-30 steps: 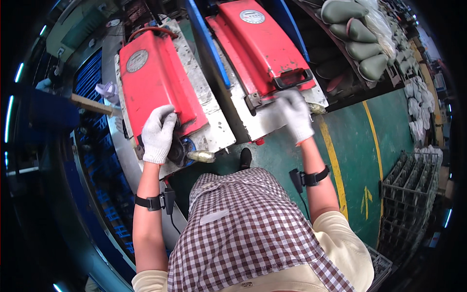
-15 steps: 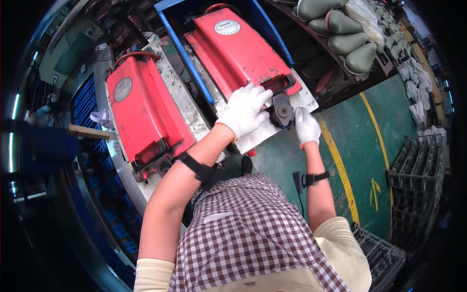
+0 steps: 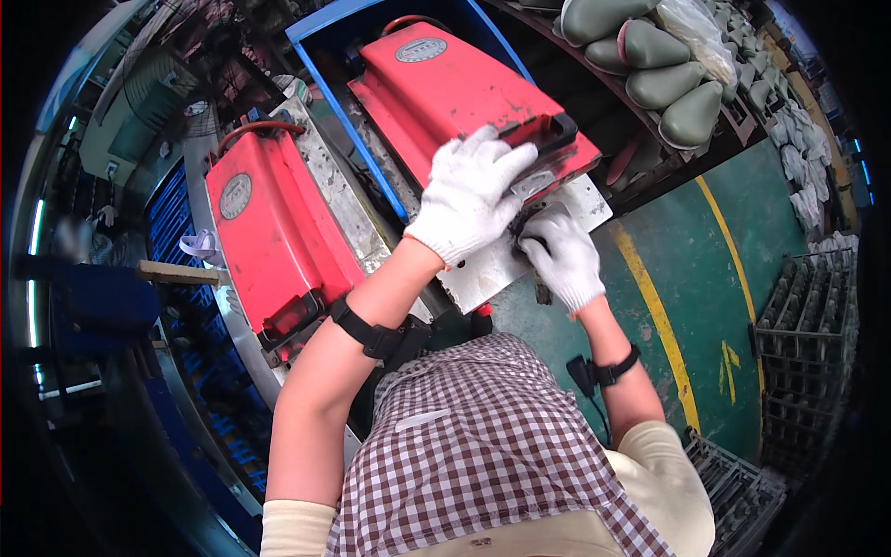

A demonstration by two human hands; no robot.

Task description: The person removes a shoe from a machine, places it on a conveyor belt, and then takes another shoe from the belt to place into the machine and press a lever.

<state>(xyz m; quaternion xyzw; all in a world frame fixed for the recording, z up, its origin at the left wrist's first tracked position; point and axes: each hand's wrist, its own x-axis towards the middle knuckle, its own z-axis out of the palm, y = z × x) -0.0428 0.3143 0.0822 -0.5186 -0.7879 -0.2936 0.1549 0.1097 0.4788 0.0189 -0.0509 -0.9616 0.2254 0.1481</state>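
My left hand [image 3: 469, 190], in a white knit glove, grips the front end of a red metal cover [image 3: 455, 84], beside its black handle [image 3: 558, 136]. The cover belongs to a machine with a pale metal base plate [image 3: 478, 276] and has a round label near its far end. My right hand [image 3: 563, 252], also gloved, is closed just below the cover's front edge, over the plate. Its fingertips meet dark material between the hands; what they hold is hidden. A second red machine [image 3: 278, 223] stands to the left, its black handle toward me.
A blue frame [image 3: 345, 107] surrounds the farther machine. Grey-green boot-shaped forms [image 3: 691, 116] fill a rack at upper right. Yellow lines [image 3: 650, 320] cross the green floor on the right, near metal racks [image 3: 807, 316]. A wooden bar [image 3: 176, 272] juts out at left.
My right hand has moved left and in under the cover's front edge. The dark piece with a round hole is no longer visible. The cover's front end appears raised, my left hand still on it.
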